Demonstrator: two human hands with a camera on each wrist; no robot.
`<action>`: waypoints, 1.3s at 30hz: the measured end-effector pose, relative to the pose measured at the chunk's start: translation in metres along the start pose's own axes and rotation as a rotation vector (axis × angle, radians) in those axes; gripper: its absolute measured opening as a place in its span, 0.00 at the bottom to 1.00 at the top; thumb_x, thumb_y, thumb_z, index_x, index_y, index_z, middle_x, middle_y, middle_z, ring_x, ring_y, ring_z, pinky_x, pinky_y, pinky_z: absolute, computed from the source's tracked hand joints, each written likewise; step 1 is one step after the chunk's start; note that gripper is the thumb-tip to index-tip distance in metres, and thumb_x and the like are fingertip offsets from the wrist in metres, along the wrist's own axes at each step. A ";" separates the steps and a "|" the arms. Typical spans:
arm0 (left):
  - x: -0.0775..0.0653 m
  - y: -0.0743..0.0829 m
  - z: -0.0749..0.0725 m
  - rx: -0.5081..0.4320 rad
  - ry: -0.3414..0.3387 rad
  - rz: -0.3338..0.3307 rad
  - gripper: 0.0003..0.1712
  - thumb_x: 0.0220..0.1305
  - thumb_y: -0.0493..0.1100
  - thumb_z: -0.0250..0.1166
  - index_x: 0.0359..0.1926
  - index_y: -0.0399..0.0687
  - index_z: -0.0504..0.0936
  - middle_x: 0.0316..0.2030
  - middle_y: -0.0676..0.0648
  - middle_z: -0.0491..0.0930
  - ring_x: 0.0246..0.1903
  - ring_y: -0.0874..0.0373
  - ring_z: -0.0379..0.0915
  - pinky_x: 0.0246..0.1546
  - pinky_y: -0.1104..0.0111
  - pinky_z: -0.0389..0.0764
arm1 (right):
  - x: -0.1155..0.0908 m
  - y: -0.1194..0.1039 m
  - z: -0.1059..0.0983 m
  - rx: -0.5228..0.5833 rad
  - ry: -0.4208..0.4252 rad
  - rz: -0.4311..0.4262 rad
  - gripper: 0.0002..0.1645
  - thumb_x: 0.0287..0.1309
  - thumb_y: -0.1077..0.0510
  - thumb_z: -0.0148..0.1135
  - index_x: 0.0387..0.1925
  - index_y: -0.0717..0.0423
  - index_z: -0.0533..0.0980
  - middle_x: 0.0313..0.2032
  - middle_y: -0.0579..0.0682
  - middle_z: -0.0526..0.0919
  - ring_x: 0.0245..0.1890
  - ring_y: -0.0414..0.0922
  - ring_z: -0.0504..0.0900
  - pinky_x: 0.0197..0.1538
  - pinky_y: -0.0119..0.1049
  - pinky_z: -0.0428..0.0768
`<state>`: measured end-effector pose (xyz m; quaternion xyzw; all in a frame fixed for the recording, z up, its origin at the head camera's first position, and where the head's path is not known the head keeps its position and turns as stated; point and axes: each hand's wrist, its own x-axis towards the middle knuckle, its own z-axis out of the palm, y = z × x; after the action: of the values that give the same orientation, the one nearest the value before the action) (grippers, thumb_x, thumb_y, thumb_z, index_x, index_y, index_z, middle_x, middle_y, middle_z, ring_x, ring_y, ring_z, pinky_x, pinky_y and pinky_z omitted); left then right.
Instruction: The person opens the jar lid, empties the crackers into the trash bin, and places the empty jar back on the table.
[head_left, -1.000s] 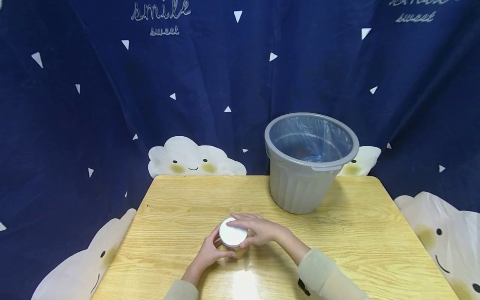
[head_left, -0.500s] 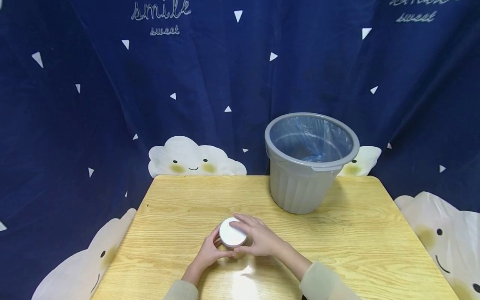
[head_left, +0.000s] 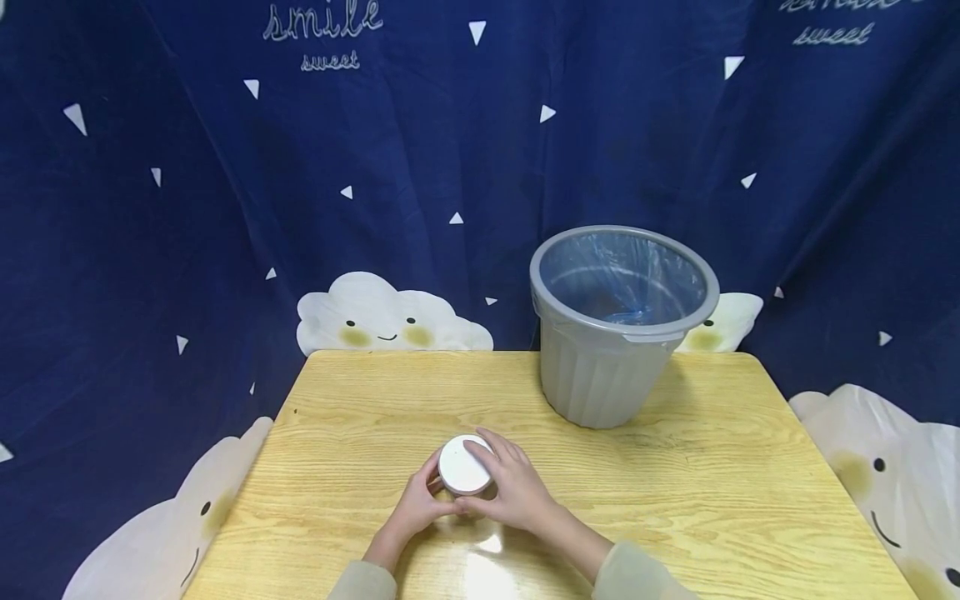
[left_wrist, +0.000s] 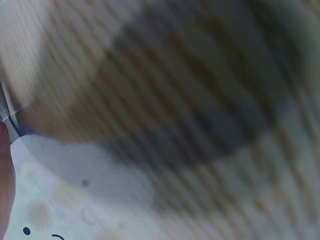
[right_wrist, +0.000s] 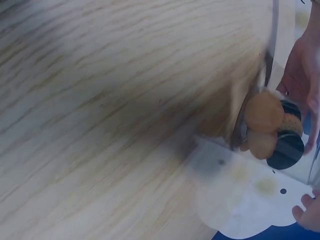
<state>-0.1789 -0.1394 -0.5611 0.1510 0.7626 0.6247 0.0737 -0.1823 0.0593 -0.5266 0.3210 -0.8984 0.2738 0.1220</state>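
Note:
A round, clear jar with a white lid (head_left: 463, 465) stands at the front middle of the table in the head view. In the right wrist view the jar (right_wrist: 274, 129) shows its see-through side, with orange and dark green round shapes on or in it. My left hand (head_left: 416, 504) grips the jar from the left, thumb along the near side. On the other side my right hand (head_left: 517, 487) curls its fingers and thumb round the lid's right edge, thumb tip close to the left thumb. In the left wrist view only a sliver of the jar (left_wrist: 7, 107) shows.
A grey waste bin (head_left: 592, 375) with a clear bluish liner stands at the back right of the wooden table (head_left: 360, 400). Behind the table hangs a dark blue curtain (head_left: 420, 150) with white triangles and smiling clouds.
My right hand has turned about the lid, its fingers shifting rightward and its thumb drawing in toward the left thumb. The left hand and the jar have stayed in place.

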 end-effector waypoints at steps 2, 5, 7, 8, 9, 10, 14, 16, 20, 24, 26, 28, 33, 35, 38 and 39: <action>0.000 0.000 0.000 0.001 0.006 0.002 0.52 0.42 0.36 0.74 0.66 0.33 0.54 0.62 0.31 0.60 0.60 0.38 0.58 0.58 0.55 0.68 | 0.000 -0.002 0.002 -0.004 0.013 0.027 0.48 0.41 0.31 0.64 0.62 0.49 0.65 0.64 0.56 0.62 0.62 0.55 0.62 0.61 0.58 0.64; 0.000 0.000 0.001 -0.001 0.023 0.011 0.51 0.42 0.33 0.73 0.65 0.31 0.55 0.61 0.30 0.61 0.59 0.37 0.60 0.57 0.55 0.69 | 0.000 -0.004 0.005 -0.025 0.027 0.064 0.48 0.42 0.30 0.63 0.62 0.48 0.65 0.63 0.56 0.63 0.62 0.54 0.63 0.62 0.56 0.63; 0.001 0.000 0.002 0.000 0.032 0.022 0.50 0.41 0.32 0.73 0.65 0.30 0.56 0.60 0.29 0.62 0.58 0.37 0.61 0.57 0.56 0.70 | 0.001 -0.005 0.007 -0.040 0.030 0.085 0.48 0.42 0.29 0.62 0.62 0.47 0.64 0.62 0.54 0.64 0.62 0.53 0.63 0.62 0.55 0.64; 0.001 0.000 0.002 0.000 0.036 0.026 0.50 0.41 0.31 0.73 0.65 0.30 0.56 0.60 0.29 0.62 0.58 0.36 0.61 0.56 0.55 0.70 | 0.001 -0.005 0.007 -0.045 0.031 0.090 0.48 0.42 0.29 0.61 0.62 0.47 0.64 0.62 0.54 0.65 0.62 0.52 0.63 0.62 0.55 0.64; 0.001 0.000 0.002 0.000 0.040 0.029 0.50 0.40 0.31 0.73 0.64 0.30 0.56 0.60 0.30 0.63 0.58 0.37 0.62 0.56 0.56 0.70 | 0.001 -0.005 0.008 -0.049 0.032 0.093 0.48 0.42 0.29 0.61 0.62 0.47 0.64 0.61 0.54 0.65 0.61 0.51 0.64 0.62 0.55 0.64; 0.001 0.000 0.002 0.001 0.041 0.029 0.50 0.40 0.31 0.73 0.64 0.30 0.57 0.60 0.30 0.63 0.58 0.37 0.62 0.56 0.56 0.70 | 0.001 -0.005 0.008 -0.050 0.031 0.095 0.47 0.43 0.29 0.61 0.62 0.47 0.64 0.61 0.54 0.66 0.61 0.51 0.64 0.62 0.55 0.65; 0.001 0.000 0.002 -0.006 0.046 0.028 0.50 0.40 0.30 0.73 0.64 0.29 0.56 0.60 0.30 0.63 0.58 0.38 0.61 0.57 0.57 0.70 | 0.001 -0.005 0.008 -0.058 0.026 0.101 0.47 0.43 0.29 0.60 0.62 0.46 0.64 0.60 0.53 0.66 0.60 0.50 0.64 0.62 0.54 0.65; 0.001 0.001 0.002 -0.007 0.045 0.024 0.50 0.40 0.30 0.73 0.65 0.29 0.56 0.60 0.29 0.63 0.58 0.38 0.61 0.57 0.58 0.70 | 0.001 -0.005 0.008 -0.063 0.026 0.101 0.47 0.43 0.28 0.60 0.62 0.46 0.64 0.60 0.53 0.67 0.60 0.50 0.65 0.62 0.54 0.65; 0.000 0.001 0.002 -0.016 0.041 0.010 0.51 0.40 0.30 0.73 0.65 0.29 0.55 0.60 0.30 0.62 0.58 0.39 0.61 0.57 0.58 0.70 | 0.001 -0.005 0.008 -0.068 0.027 0.092 0.47 0.43 0.28 0.59 0.62 0.46 0.64 0.59 0.53 0.67 0.60 0.50 0.65 0.61 0.53 0.66; 0.000 0.000 0.002 -0.024 0.032 0.014 0.51 0.40 0.30 0.72 0.65 0.29 0.54 0.61 0.29 0.61 0.59 0.38 0.60 0.57 0.56 0.69 | 0.002 -0.003 0.007 -0.063 0.032 0.074 0.47 0.43 0.28 0.60 0.61 0.47 0.64 0.59 0.53 0.68 0.60 0.50 0.66 0.61 0.54 0.67; 0.000 0.000 0.002 -0.024 0.029 0.022 0.51 0.41 0.30 0.72 0.65 0.29 0.54 0.61 0.29 0.61 0.59 0.37 0.60 0.57 0.56 0.69 | 0.002 -0.002 0.007 -0.064 0.029 0.062 0.47 0.43 0.29 0.61 0.61 0.47 0.65 0.59 0.53 0.68 0.60 0.50 0.66 0.61 0.53 0.67; 0.000 -0.001 0.002 -0.016 0.027 0.026 0.52 0.40 0.31 0.73 0.65 0.30 0.54 0.61 0.29 0.61 0.59 0.37 0.60 0.57 0.56 0.70 | 0.003 -0.001 0.006 -0.062 0.022 0.052 0.47 0.42 0.29 0.61 0.61 0.47 0.65 0.59 0.53 0.68 0.60 0.50 0.66 0.60 0.54 0.67; 0.000 -0.001 0.001 0.001 0.016 0.028 0.53 0.40 0.34 0.74 0.66 0.31 0.55 0.61 0.31 0.62 0.59 0.38 0.61 0.57 0.56 0.70 | 0.005 0.002 0.002 -0.070 0.000 0.023 0.47 0.41 0.28 0.61 0.61 0.47 0.66 0.60 0.53 0.68 0.59 0.52 0.67 0.60 0.53 0.68; 0.000 -0.001 0.000 0.004 0.012 0.025 0.52 0.41 0.35 0.74 0.66 0.33 0.55 0.61 0.31 0.62 0.59 0.38 0.60 0.57 0.56 0.70 | 0.006 0.003 0.000 -0.066 -0.009 0.010 0.47 0.41 0.28 0.61 0.60 0.46 0.66 0.60 0.53 0.68 0.59 0.52 0.67 0.59 0.54 0.68; 0.000 -0.001 0.000 0.004 0.009 0.022 0.53 0.41 0.35 0.74 0.66 0.33 0.55 0.61 0.32 0.62 0.60 0.39 0.60 0.57 0.56 0.69 | 0.007 0.004 -0.002 -0.054 -0.027 -0.007 0.47 0.42 0.28 0.60 0.61 0.46 0.66 0.60 0.54 0.68 0.58 0.53 0.68 0.59 0.55 0.68; 0.000 -0.001 0.000 0.005 0.009 0.021 0.52 0.41 0.36 0.74 0.66 0.34 0.55 0.61 0.32 0.62 0.60 0.39 0.60 0.57 0.56 0.69 | 0.008 0.005 -0.002 -0.052 -0.035 -0.012 0.47 0.42 0.28 0.60 0.61 0.46 0.66 0.60 0.54 0.67 0.58 0.53 0.67 0.59 0.55 0.68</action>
<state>-0.1791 -0.1398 -0.5620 0.1563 0.7629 0.6242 0.0633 -0.1911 0.0600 -0.5237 0.3280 -0.9053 0.2439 0.1160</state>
